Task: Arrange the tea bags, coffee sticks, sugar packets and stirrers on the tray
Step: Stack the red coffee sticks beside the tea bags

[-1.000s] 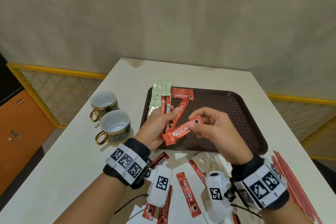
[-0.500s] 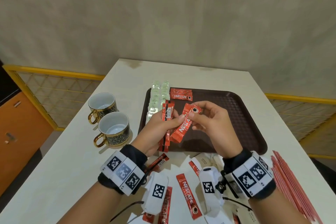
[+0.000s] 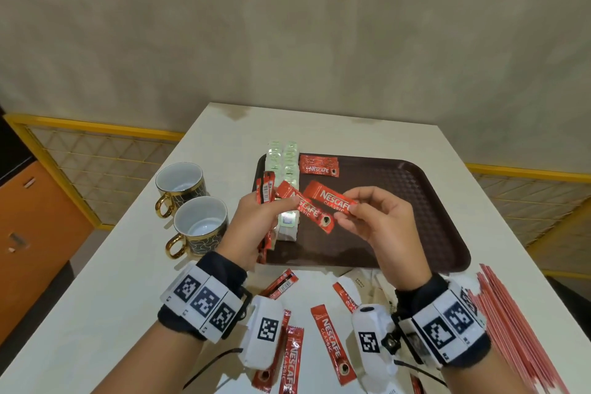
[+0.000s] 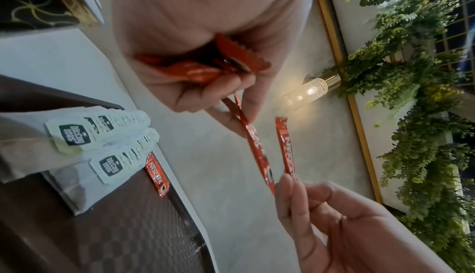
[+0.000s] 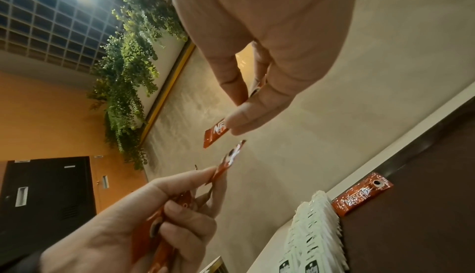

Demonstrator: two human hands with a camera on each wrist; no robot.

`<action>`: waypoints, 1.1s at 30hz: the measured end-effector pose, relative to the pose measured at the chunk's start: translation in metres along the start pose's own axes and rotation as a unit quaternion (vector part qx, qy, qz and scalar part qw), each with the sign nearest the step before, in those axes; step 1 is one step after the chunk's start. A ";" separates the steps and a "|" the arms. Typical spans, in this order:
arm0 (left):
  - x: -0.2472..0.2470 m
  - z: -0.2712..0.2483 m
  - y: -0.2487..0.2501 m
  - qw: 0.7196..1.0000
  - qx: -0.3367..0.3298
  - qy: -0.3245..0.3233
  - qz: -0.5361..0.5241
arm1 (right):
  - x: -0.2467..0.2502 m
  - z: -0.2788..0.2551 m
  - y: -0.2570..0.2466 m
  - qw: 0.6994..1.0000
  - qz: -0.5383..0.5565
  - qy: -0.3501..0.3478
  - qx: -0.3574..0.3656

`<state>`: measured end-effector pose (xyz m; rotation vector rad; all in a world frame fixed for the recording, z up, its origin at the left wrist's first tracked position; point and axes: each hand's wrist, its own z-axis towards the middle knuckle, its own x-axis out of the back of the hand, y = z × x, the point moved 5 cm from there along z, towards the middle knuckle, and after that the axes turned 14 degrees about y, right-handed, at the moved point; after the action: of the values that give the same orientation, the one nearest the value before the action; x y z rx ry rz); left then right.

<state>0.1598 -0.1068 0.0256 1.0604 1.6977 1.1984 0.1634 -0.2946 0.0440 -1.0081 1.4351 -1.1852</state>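
Head view shows both hands raised over the near left part of a dark brown tray (image 3: 425, 201): the left hand (image 3: 256, 227) clasps a bundle of red coffee sticks (image 3: 265, 201) and pinches one more between thumb and forefinger, while the right hand (image 3: 383, 227) pinches a single coffee stick (image 3: 329, 200) by its right end. Two rows of tea bags (image 3: 286, 169) and one flat coffee stick (image 3: 318, 166) lie on the tray's far left. These foil sticks look light, thin, bendy and slick, so pinching near an end seems surest.
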 end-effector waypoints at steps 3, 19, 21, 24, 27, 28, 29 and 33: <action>-0.001 -0.004 -0.002 0.999 0.008 0.023 -0.025 | -0.003 -0.004 0.004 1.000 -0.026 0.001 0.010; -0.004 -0.011 -0.002 0.998 0.029 0.012 -0.057 | -0.009 0.002 0.003 0.997 -0.076 -0.018 0.019; -0.004 -0.013 -0.001 0.999 0.019 0.014 -0.031 | -0.009 0.004 0.002 0.996 -0.086 -0.014 0.032; -0.005 -0.019 0.005 0.999 -0.016 0.028 0.042 | -0.009 0.007 0.002 0.993 -0.105 -0.017 0.053; -0.003 -0.021 0.008 0.995 -0.038 0.058 0.075 | -0.008 0.010 0.001 0.991 -0.115 -0.030 0.062; -0.002 -0.020 0.008 0.995 -0.036 0.057 0.072 | -0.007 0.011 0.000 0.992 -0.109 -0.036 0.060; -0.002 -0.020 0.009 0.996 -0.030 0.054 0.070 | -0.006 0.013 -0.001 0.993 -0.100 -0.042 0.053; -0.007 -0.017 0.007 0.999 -0.007 0.036 0.037 | -0.004 0.022 -0.005 0.998 -0.049 -0.032 0.027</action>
<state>0.1475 -0.1167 0.0375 1.0930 1.7148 1.3070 0.1857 -0.2955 0.0483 -1.0793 1.3104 -1.2444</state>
